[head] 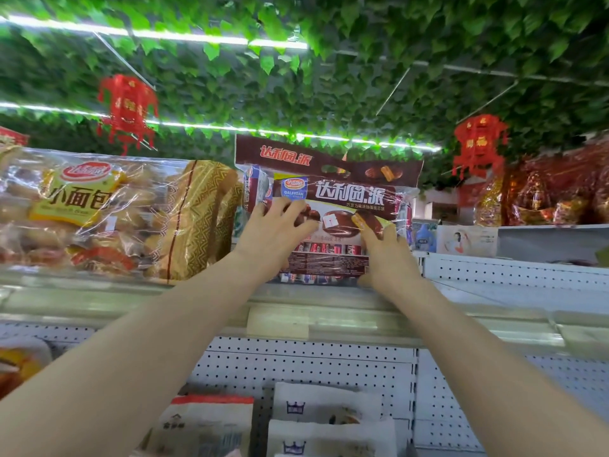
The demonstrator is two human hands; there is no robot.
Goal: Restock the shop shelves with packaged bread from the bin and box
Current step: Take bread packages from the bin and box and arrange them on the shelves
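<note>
Reaching up with both bare arms, head view: left hand point(275, 230) lies flat on the front of a brown chocolate pie bag point(333, 206), fingers spread across the label near its left side, palm pressed on the film, not wrapped around anything. Right hand point(387, 255) is at the bag's lower right corner, fingers point(370, 235) bent up against the front; thumb is hidden, so cannot tell if it pinches the edge or just pushes. The bag stands upright on the top shelf point(329, 311), bottom edge at the shelf's front lip, brown handle flap at top with a cut-out slot. Just left of it, touching or nearly so, a gold patterned bread bag point(201, 219) stands upright. Further left a clear bag of small buns point(75, 209) with a yellow label, leaning against the gold one. Right of the pie bag the shelf run ends; a lower white pegboard shelf point(514, 272) starts there, small boxes point(461, 240) behind it, red-gold wrapped packs point(560, 192) higher up at far right. Below the top shelf, white perforated back panel point(296, 361), white paper bags with crown print point(326, 410) bottom centre, one more white pack point(204, 423) to their left, an orange pack point(16, 364) at the left edge, blurred. Two red paper lanterns point(127, 108) hang from a ceiling covered in green fake leaves point(362, 77) with light strips.
</note>
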